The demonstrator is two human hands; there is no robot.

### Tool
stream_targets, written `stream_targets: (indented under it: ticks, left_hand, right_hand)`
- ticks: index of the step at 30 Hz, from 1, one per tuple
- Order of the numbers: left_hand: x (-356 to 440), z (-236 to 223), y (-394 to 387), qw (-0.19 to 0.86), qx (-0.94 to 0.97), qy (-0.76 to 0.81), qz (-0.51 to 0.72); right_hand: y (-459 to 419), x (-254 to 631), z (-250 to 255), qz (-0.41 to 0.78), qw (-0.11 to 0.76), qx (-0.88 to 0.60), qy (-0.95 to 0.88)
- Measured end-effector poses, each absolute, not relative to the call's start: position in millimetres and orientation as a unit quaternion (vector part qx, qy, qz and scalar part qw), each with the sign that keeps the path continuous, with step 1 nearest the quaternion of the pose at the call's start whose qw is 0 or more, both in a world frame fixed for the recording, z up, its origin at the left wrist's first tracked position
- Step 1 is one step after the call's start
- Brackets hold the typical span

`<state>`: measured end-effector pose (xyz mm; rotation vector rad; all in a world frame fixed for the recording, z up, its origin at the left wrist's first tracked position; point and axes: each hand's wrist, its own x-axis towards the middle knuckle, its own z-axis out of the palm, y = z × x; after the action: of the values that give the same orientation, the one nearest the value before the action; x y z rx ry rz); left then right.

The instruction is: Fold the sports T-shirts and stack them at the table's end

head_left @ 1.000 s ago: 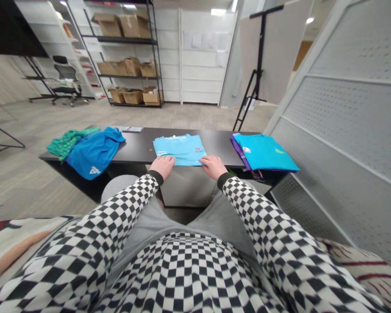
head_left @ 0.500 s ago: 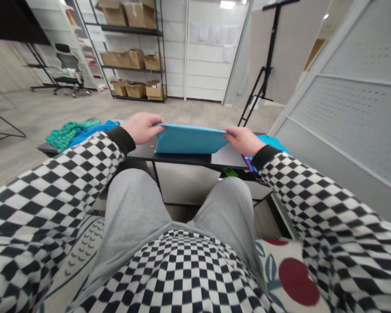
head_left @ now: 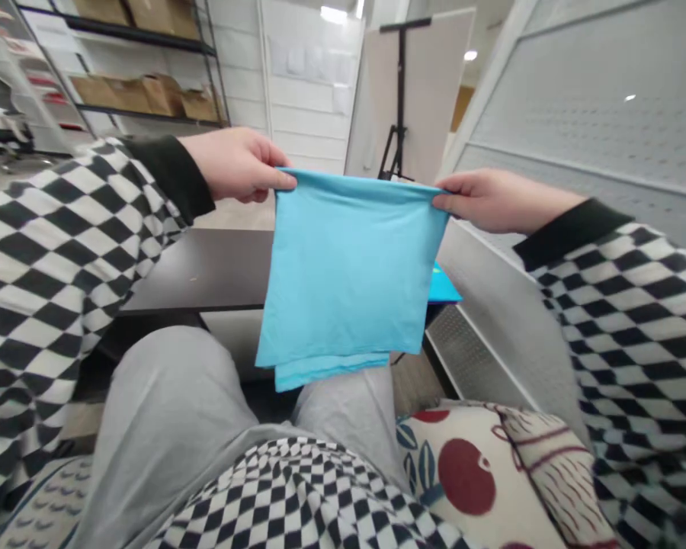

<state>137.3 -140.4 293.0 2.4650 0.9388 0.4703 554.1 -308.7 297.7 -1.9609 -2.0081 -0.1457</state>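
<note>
Light-blue garment (head_left: 351, 267) rises off the counter (head_left: 217, 263) and opens downward

Half a second ago its lower edge rests on the dark counter; now the whole piece is up in the air, nearer the person, hanging in front of the counter's near edge and over the grey trousers (head_left: 171, 396). Its top edge runs almost level, dipping slightly to the right. At the bottom, a second layer of the same cloth shows below the first; whether it touches the legs, I cannot tell.

Left hand (head_left: 240, 164) pinches the upper left corner, thumb on the near side. Right hand (head_left: 485, 200) grips the upper right corner between thumb and fingers, so the cloth stretches between them.

On the right end of the counter lies a turquoise garment (head_left: 444, 285), partly hidden behind the hanging one. A patterned cushion (head_left: 434, 450) sits near right, beside the legs. Far left, a black rack (head_left: 142, 36) carries cardboard boxes (head_left: 163, 93); a perforated grey panel (head_left: 594, 114) stands right.
</note>
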Motion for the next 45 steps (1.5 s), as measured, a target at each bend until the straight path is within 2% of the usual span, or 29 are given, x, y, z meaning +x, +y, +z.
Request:
stream_targets:
  ticks: [4, 10, 14, 16, 18, 23, 25, 27, 33, 40, 43, 45]
  left_hand:
    - [211, 298, -112, 0.261, 0.863, 0.36, 0.239]
    - [310, 324, -73, 0.249, 0.864, 0.312, 0.308]
    - [358, 295, -76, 0.199, 0.891, 0.272, 0.304]
    - [374, 254, -91, 0.144, 0.906, 0.246, 0.314]
    - [386, 195, -118, 0.095, 0.915, 0.231, 0.317]
    - [399, 36, -204, 0.117, 0.941, 0.29, 0.128]
    - [401, -2, -224, 0.099, 0.943, 0.276, 0.154]
    - [401, -20, -231, 0.085, 0.941, 0.269, 0.186]
    - [390, -18, -219, 0.087, 0.939, 0.27, 0.193]
    - [375, -24, -236, 0.081, 0.948, 0.251, 0.181]
    - [344, -33, -237, 0.132, 0.964, 0.179, 0.145]
    - [311, -46, -233, 0.215, 0.959, 0.137, 0.125]
  right_hand:
    - [-269, 597, 305, -0.057, 0.159, -0.709, -0.684]
    - [-218, 670, 340, -0.068, 0.212, -0.745, -0.629]
    - [-231, 729, 325, -0.08, 0.249, -0.759, -0.597]
    - [-249, 755, 289, -0.085, 0.258, -0.769, -0.579]
    - [-274, 772, 233, -0.053, 0.253, -0.775, -0.576]
    - [-333, 774, 61, 0.055, 0.238, -0.759, -0.604]
    - [-349, 771, 12, 0.072, 0.245, -0.77, -0.585]
    - [-359, 771, -15, 0.055, 0.258, -0.771, -0.579]
    - [-374, 778, -21, -0.011, 0.259, -0.738, -0.624]
    - [-377, 752, -19, 0.006, 0.184, -0.777, -0.602]
    - [-382, 728, -12, 0.003, 0.17, -0.804, -0.57]
    - [-391, 702, -8, -0.009, 0.189, -0.794, -0.578]
